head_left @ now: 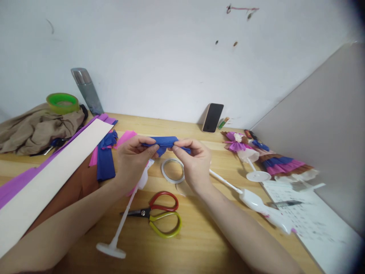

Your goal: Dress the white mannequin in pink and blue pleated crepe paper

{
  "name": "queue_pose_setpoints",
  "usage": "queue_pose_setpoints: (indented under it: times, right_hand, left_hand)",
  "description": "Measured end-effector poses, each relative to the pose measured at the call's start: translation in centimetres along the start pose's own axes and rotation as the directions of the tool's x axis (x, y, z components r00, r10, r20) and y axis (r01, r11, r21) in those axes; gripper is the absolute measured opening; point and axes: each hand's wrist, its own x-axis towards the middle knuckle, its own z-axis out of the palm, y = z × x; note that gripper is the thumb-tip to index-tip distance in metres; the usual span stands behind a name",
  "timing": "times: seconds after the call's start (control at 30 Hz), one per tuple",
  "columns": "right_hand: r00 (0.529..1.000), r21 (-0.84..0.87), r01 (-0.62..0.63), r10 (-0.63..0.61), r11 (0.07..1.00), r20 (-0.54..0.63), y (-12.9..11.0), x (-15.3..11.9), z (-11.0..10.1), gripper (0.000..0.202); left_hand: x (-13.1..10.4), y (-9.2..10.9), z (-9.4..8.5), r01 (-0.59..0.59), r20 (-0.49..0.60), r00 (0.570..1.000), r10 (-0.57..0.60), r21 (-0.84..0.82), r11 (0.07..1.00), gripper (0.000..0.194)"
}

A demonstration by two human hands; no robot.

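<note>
A folded strip of blue crepe paper is stretched between my two hands above the table. My left hand pinches its left part between thumb and fingers. Its right part is pinched by my right hand. Below the hands lies a roll of white tape. Nearer to me are scissors with one red and one yellow handle, their blades partly behind a white stand with a round base. The top of that stand is partly hidden by my left hand.
Purple, white, brown and blue paper strips lie at the left, beside a brown cloth with green tape on it. A bottle and a phone lean on the wall. At right are a white plastic figure, paper-dressed figures and a written sheet.
</note>
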Motion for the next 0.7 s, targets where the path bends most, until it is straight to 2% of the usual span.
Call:
queue_pose_setpoints:
  times: [0.33, 0.53, 0.7]
  right_hand:
    - [1.0, -0.033, 0.026, -0.025, 0.999, 0.016, 0.08, 0.21, -0.25, 0.007]
    - [0.999, -0.02, 0.037, -0.036, 0.999, 0.015, 0.11, 0.23, -0.22, 0.007]
    - [0.999, -0.057, 0.037, -0.036, 0.998, 0.014, -0.13, 0.19, -0.15, 0.006]
  left_hand:
    - [0.08, 0.15, 0.02, 0.013, 0.098, 0.995, -0.012, -0.018, 1.0, 0.029]
    - [-0.01, 0.34, 0.2, 0.042, 0.109, 0.993, -0.038, -0.04, 0.998, 0.031]
    - [-0.13, 0.15, 0.26, -0.002, 0.118, 0.993, 0.006, -0.037, 0.999, 0.032]
